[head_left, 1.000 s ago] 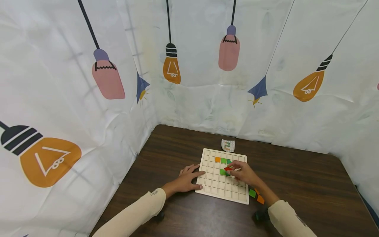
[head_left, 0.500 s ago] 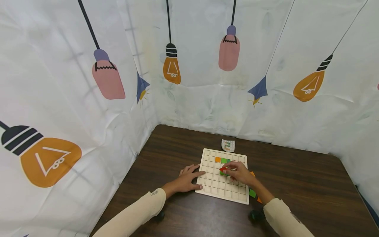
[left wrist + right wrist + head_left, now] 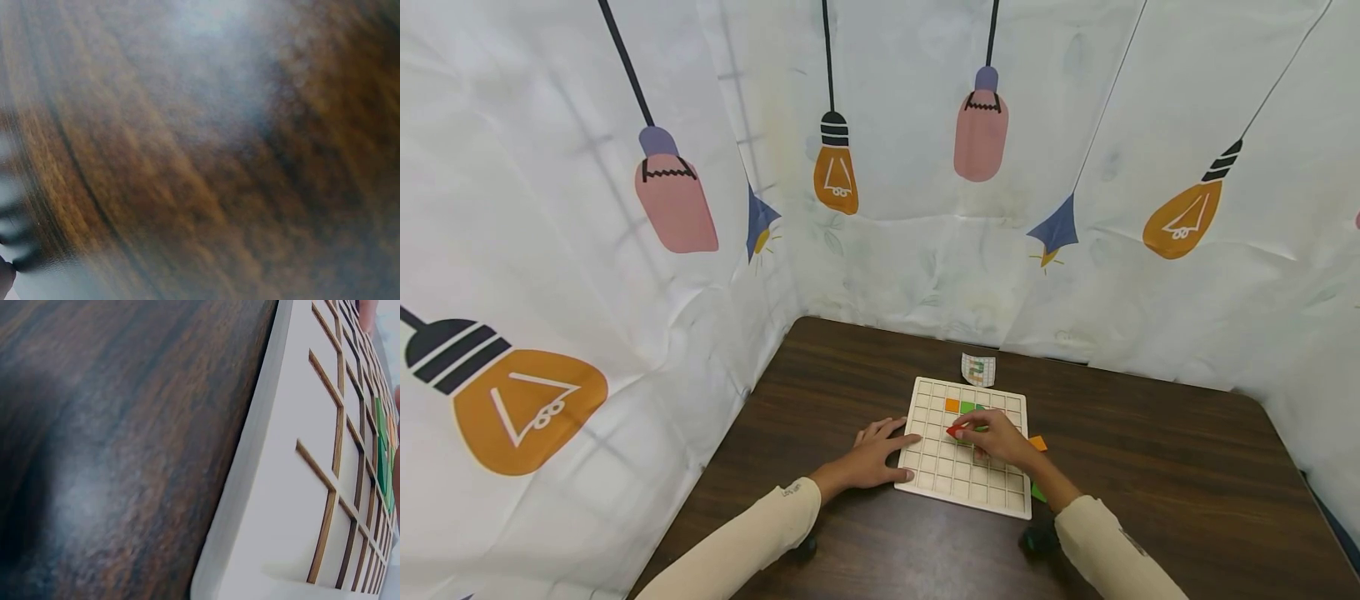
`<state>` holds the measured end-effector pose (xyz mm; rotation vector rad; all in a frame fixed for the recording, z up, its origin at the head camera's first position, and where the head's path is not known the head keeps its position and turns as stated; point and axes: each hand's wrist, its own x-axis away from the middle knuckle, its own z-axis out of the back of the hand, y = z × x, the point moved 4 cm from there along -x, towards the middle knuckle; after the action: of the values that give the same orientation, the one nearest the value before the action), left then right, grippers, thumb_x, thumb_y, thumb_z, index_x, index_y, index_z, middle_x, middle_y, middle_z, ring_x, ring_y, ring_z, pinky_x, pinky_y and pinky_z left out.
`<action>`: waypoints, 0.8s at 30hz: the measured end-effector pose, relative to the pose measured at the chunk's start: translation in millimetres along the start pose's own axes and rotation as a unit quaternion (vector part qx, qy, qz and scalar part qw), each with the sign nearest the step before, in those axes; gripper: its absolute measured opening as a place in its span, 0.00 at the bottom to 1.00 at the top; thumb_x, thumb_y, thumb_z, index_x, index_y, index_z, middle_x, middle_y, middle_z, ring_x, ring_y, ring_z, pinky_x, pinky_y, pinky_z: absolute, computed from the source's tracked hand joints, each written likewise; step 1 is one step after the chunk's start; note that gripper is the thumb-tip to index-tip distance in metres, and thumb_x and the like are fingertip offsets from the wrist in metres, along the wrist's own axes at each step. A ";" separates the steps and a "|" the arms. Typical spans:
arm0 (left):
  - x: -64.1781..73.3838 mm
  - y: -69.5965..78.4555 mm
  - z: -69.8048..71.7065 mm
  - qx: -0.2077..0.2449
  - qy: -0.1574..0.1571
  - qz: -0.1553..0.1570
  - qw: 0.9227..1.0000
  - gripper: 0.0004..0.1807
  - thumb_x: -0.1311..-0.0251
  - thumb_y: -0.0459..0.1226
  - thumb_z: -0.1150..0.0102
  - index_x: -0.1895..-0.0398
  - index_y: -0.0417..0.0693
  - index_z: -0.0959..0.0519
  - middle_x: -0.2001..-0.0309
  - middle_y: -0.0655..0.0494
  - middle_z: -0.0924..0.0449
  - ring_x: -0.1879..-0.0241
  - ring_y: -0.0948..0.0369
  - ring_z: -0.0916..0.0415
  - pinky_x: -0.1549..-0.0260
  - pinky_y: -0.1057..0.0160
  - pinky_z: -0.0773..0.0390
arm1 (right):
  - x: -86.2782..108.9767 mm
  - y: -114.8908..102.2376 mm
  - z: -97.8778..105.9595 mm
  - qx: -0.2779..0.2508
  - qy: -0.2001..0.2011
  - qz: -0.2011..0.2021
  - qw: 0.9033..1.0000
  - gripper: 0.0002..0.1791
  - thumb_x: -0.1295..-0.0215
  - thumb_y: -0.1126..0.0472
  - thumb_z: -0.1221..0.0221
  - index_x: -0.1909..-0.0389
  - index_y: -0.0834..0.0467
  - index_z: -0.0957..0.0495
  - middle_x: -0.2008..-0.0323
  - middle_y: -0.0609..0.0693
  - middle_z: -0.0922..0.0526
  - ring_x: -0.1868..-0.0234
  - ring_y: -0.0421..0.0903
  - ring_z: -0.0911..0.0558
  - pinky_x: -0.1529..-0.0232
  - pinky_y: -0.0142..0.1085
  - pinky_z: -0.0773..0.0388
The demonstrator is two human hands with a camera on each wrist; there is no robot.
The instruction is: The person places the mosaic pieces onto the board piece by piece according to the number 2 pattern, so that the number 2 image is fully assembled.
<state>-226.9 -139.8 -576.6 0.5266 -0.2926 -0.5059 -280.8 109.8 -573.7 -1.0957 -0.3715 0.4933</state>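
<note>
A pale square grid board (image 3: pixel 936 467) lies on the dark wooden table. My left hand (image 3: pixel 872 457) rests at the board's left edge with its fingers spread, thumb and a fingertip on the rim. Above the board's middle, my right hand (image 3: pixel 1002 437) pinches a small red tile (image 3: pixel 956 431) between thumb and fingers. An orange tile (image 3: pixel 952 405) and a green tile (image 3: pixel 967 407) sit in the upper rows. More green tiles (image 3: pixel 381 450) show in the right wrist view. My right hand partly hides the tiles around it.
Behind the board lies a small printed card (image 3: pixel 978 369) with a coloured pattern. Loose orange (image 3: pixel 1037 442) and green pieces (image 3: pixel 1038 493) lie off the board's right edge, partly behind the right forearm. A white printed sheet (image 3: pixel 887 275) hangs around the table.
My right hand has moved left across the board with the red tile, bringing it over cells left of where it was. The left hand has stayed in place.
</note>
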 end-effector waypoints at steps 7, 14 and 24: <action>1.1 0.6 -0.1 0.000 0.000 0.002 1.000 0.36 0.36 0.58 0.39 0.26 0.65 0.33 0.21 0.51 0.48 0.24 0.44 0.53 0.37 0.36 0.45 | -3.5 -3.1 -4.7 0.032 -0.004 0.005 0.999 0.11 0.31 0.62 0.37 0.52 0.62 0.15 0.68 0.60 0.15 0.85 0.51 0.22 0.81 0.40 0.23; 1.3 0.9 -0.6 0.003 0.001 0.004 1.000 0.36 0.37 0.58 0.38 0.26 0.65 0.33 0.21 0.51 0.49 0.24 0.44 0.53 0.37 0.36 0.46 | -6.2 -7.1 -7.3 0.078 -0.002 0.007 0.997 0.10 0.31 0.61 0.36 0.54 0.60 0.14 0.71 0.51 0.16 0.87 0.42 0.24 0.82 0.36 0.24; 2.0 1.8 1.6 0.002 0.002 -0.001 1.000 0.36 0.36 0.58 0.39 0.26 0.65 0.33 0.20 0.51 0.49 0.23 0.44 0.53 0.36 0.36 0.46 | -11.0 -2.2 -6.0 0.101 0.022 0.002 0.995 0.06 0.33 0.61 0.35 0.59 0.58 0.17 0.67 0.51 0.17 0.82 0.37 0.26 0.80 0.34 0.25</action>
<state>-225.1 -140.1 -574.1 0.5311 -0.2894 -0.5061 -286.5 98.4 -574.6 -0.9104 -0.2746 0.4983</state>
